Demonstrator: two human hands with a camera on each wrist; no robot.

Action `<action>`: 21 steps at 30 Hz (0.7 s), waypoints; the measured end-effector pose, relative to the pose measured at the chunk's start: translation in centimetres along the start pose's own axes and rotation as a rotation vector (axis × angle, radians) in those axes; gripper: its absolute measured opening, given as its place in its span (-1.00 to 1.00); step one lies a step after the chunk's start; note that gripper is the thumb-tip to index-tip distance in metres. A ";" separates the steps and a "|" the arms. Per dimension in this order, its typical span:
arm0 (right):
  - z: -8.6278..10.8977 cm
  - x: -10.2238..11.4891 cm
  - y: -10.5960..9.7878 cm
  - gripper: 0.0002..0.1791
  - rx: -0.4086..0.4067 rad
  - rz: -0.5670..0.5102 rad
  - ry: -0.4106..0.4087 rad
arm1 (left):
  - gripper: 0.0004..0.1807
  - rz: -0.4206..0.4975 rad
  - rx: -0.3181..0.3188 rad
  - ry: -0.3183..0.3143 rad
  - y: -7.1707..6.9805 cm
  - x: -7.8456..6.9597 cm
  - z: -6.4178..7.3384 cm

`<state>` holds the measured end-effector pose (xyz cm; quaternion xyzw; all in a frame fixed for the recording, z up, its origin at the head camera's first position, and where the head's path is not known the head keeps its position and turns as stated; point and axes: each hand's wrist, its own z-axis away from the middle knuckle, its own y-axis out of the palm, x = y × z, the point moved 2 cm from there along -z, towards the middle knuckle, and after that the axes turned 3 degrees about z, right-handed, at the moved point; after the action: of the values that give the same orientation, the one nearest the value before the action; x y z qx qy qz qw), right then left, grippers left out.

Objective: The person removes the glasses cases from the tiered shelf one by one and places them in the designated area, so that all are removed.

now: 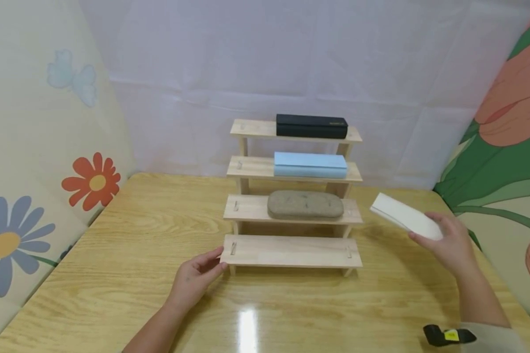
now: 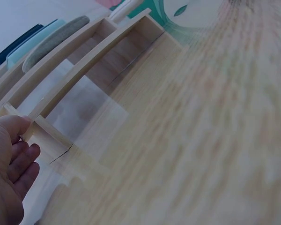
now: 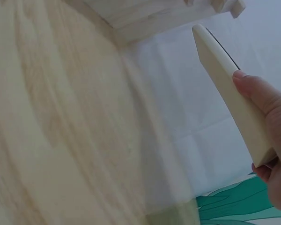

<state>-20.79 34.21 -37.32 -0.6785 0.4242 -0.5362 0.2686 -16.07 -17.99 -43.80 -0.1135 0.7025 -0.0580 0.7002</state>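
Head view: my right hand [image 1: 452, 245] pinches a white case [image 1: 406, 215] by its near end, thumb on one side and fingers on the other. The case is raised above the table [image 1: 159, 220], tilted, its free end pointing ahead and to the left of that grip. It stands apart from the wooden stand [image 1: 291, 251], just beyond the stand's right side. Right wrist view agrees: thumb laid along one face of the case, a fingertip showing beneath its lower end, a dark line running along one long edge.

My left hand [image 1: 193, 280] is at the left end of the stand's lowest shelf, thumb at the front corner and forefinger behind it, pinching the board. Left wrist view shows the remaining fingers loosely bent below the thumb, off the wood.

Three more cases lie lengthwise on the stand, all ahead of my left hand and to its right. Nearest, on the second shelf up, is a grey-brown case [image 1: 305, 205] with rounded ends. Behind and above it lies a light blue case [image 1: 310, 165]; farthest from both hands, on the top shelf, a black case [image 1: 311, 127]. Beyond the stand hangs a pale cloth [image 1: 247, 59]. A flower-printed panel [image 1: 508, 117] rises to the right of my right hand.
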 end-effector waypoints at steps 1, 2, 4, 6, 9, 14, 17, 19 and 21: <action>0.0 -0.2 0.2 -0.23 -0.004 0.003 -0.002 | -0.55 -0.003 0.000 -0.001 0.0 0.0 0.0; 0.0 -0.4 0.4 -0.23 -0.005 0.008 -0.002 | -0.55 -0.005 0.001 -0.001 0.0 0.0 0.0; 0.0 -0.8 0.7 -0.21 0.002 0.014 0.003 | -0.55 -0.007 0.000 0.001 0.0 0.0 0.1; 0.0 -1.1 1.1 -0.20 0.014 0.013 0.016 | -0.55 -0.006 -0.002 0.003 0.0 0.0 0.1; 0.0 -1.7 1.7 -0.19 0.032 0.011 0.037 | -0.55 0.001 -0.004 0.005 0.0 0.1 0.1; 0.0 -2.4 2.6 -0.20 0.052 0.001 0.055 | -0.55 0.010 -0.008 0.004 0.0 0.1 0.1; 0.0 -3.0 3.2 -0.18 0.079 -0.001 0.071 | -0.55 0.021 -0.008 -0.006 0.0 0.1 0.1; 0.0 -3.5 3.6 -0.17 0.090 0.001 0.078 | -0.56 0.028 -0.008 -0.010 0.1 0.0 0.2; -0.1 -3.8 3.9 -0.16 0.097 0.009 0.082 | -0.56 0.038 -0.008 -0.008 0.1 0.0 0.2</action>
<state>-22.29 35.54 -42.35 -0.6403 0.4115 -0.5823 0.2858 -15.88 -17.87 -43.79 -0.1034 0.7020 -0.0414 0.7034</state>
